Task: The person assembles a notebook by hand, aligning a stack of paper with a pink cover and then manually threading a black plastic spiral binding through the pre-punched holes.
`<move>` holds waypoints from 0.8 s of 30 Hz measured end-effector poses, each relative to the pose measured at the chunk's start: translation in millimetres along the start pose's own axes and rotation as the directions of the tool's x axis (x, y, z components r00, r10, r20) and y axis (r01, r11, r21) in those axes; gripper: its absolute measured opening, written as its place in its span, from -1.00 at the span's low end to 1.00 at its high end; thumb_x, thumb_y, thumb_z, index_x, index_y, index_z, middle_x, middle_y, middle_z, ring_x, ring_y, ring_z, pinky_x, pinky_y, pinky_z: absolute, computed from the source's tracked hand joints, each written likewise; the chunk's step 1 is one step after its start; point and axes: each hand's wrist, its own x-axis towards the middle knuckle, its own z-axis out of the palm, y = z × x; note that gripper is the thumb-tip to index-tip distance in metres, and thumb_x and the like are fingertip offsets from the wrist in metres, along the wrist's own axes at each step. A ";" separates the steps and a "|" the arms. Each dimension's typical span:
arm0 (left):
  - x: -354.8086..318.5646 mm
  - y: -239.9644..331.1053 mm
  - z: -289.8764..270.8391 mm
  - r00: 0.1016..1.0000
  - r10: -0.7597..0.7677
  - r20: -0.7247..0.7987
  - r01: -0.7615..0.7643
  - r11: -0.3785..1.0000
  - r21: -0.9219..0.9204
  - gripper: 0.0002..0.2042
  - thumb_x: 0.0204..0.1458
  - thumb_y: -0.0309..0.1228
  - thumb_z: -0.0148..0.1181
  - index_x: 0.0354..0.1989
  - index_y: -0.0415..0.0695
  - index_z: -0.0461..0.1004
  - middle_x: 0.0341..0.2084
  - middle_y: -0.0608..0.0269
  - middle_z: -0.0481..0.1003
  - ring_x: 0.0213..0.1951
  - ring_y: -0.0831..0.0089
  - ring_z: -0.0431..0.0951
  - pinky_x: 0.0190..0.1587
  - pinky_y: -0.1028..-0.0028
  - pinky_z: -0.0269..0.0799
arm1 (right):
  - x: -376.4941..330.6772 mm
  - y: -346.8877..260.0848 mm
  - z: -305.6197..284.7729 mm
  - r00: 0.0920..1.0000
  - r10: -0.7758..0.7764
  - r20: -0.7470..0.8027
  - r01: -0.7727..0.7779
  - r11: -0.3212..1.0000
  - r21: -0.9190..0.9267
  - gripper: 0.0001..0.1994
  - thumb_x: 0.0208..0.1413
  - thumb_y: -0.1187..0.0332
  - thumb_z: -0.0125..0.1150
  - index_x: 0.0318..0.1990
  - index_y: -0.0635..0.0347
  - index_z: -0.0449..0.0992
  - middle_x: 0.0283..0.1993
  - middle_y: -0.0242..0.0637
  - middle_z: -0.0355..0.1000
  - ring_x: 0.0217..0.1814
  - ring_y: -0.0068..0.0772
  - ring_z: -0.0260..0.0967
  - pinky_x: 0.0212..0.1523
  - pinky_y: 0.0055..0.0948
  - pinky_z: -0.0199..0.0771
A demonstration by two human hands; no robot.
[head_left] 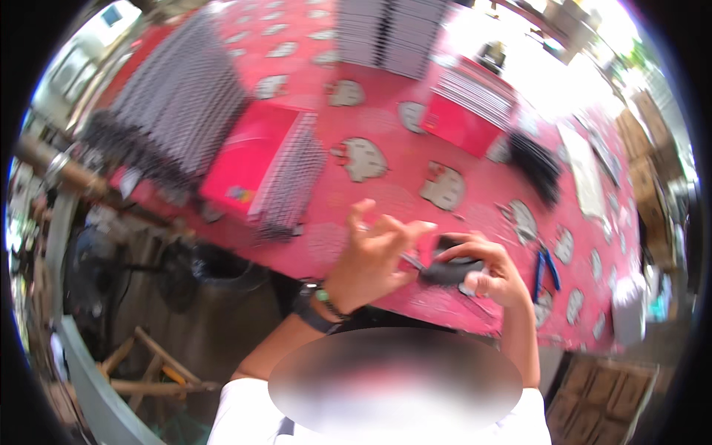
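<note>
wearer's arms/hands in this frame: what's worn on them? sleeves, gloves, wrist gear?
Both hands bare, no gloves. Left hand has a dark wristband with a small green detail at the wrist. Right hand and forearm carry nothing visible. Forearms bare; white short sleeves at the shoulders.

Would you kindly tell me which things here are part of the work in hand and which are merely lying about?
In hand:
- left hand, fingers spread, against the dark bundle
- right hand, closed on the dark bundle

Lying about:
- blue-handled pliers
- pink tray
- stacked wire pieces
- red patterned tablecloth
</note>
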 end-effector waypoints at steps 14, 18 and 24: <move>-33.4 -3.8 7.4 0.936 -0.350 0.036 0.268 0.642 -0.718 -0.57 -0.14 -0.45 0.31 -0.21 -0.14 0.14 -0.41 0.23 0.31 -0.29 0.46 0.37 -0.24 0.40 0.28 | -5.9 -5.8 18.7 0.994 0.042 -0.099 -0.053 0.993 -0.104 -0.57 0.02 0.14 0.22 -0.02 0.20 0.44 -0.07 -0.05 0.41 -0.02 -0.21 0.31 0.10 -0.22 0.20; -36.6 -5.1 15.2 0.927 -0.371 0.055 0.306 0.661 -0.685 -0.56 -0.16 -0.44 0.33 -0.21 -0.15 0.14 -0.39 0.18 0.33 -0.29 0.36 0.39 -0.25 0.34 0.28 | 3.2 -8.9 23.8 0.997 -0.006 -0.079 -0.012 0.975 -0.222 -0.54 -0.02 0.14 0.25 0.00 0.18 0.42 -0.04 -0.05 0.39 0.01 -0.16 0.29 0.11 -0.17 0.20; -32.7 -4.3 11.9 0.948 -0.316 0.031 0.253 0.692 -0.676 -0.52 -0.19 -0.44 0.35 -0.19 -0.16 0.14 -0.38 0.15 0.33 -0.30 0.30 0.40 -0.25 0.33 0.26 | 16.0 -9.3 26.2 0.997 -0.061 -0.055 0.039 0.941 -0.335 -0.50 -0.08 0.14 0.30 0.02 0.15 0.40 0.01 -0.04 0.35 0.05 -0.09 0.24 0.11 -0.11 0.19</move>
